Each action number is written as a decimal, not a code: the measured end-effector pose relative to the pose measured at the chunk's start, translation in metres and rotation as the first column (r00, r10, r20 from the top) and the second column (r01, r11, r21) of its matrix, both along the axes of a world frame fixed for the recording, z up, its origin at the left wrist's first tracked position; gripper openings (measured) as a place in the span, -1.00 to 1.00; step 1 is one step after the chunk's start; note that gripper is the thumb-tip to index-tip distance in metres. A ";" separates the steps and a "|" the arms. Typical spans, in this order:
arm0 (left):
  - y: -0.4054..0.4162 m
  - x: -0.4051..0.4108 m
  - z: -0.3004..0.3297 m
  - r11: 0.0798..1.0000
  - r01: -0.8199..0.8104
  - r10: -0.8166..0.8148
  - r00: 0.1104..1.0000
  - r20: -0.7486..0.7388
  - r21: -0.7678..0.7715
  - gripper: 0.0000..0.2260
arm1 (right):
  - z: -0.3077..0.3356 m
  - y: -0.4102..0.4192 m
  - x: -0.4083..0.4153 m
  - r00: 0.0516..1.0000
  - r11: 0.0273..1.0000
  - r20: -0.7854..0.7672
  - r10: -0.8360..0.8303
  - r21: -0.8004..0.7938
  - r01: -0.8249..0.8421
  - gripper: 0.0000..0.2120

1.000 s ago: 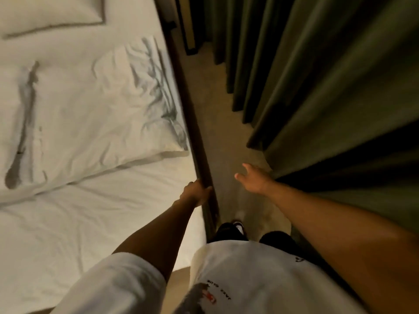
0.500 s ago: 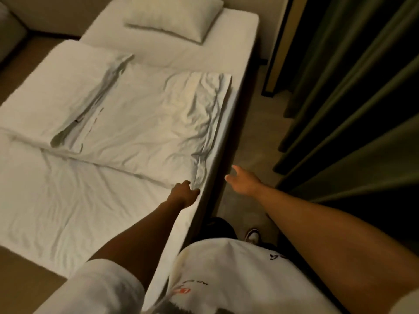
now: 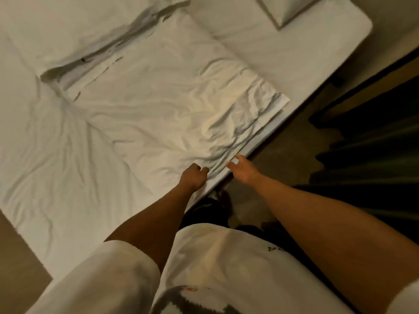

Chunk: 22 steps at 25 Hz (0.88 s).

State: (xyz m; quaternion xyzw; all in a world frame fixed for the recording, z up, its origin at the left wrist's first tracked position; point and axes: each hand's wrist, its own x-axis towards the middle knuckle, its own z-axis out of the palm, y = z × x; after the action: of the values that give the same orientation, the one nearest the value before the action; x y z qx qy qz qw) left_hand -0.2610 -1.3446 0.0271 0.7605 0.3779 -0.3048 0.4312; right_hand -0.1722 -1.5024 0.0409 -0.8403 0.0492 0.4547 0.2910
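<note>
A crumpled white duvet cover (image 3: 172, 109) lies spread across the bed (image 3: 56, 177), and its near corner reaches the bed's right edge. My left hand (image 3: 193, 177) sits at that corner with fingers curled into the fabric, and creases run toward it. Just to the right, my right hand (image 3: 241, 168) reaches over the bed edge with fingers extended, its fingertips touching the cover's edge.
A white pillow (image 3: 292, 7) lies at the head of the bed, top right. A narrow strip of floor (image 3: 283, 159) runs between the bed and dark green curtains (image 3: 374, 155). More floor (image 3: 18, 257) shows at the lower left.
The view has swung from the gap by the curtains onto the bed. My left hand went from the bed's edge to the cover's corner, and my right hand moved left to the cover's edge.
</note>
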 end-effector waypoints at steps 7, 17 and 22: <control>-0.006 0.053 -0.017 0.849 -0.512 0.482 0.851 -0.209 -0.127 -0.31 | -0.025 0.014 0.138 0.980 0.998 -0.197 -0.008 -0.068 -0.005 -0.24; -0.054 0.115 -0.112 -0.397 -0.911 0.878 -0.342 -0.336 -0.111 -0.11 | -0.136 0.011 0.261 0.714 0.814 -0.394 -0.578 -0.217 0.539 0.16; -0.054 0.123 -0.154 -0.723 -0.632 0.691 -0.669 -0.276 -0.278 -0.03 | -0.167 0.008 0.259 0.621 0.729 -0.441 -0.648 -0.122 0.674 -0.15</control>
State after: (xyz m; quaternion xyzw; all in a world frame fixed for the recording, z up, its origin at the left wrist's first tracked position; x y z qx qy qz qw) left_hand -0.1383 -1.3990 -0.1272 -0.1223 0.7392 0.2729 0.6034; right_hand 0.0866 -1.4943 -0.1257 -0.6238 0.4084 0.5002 0.4404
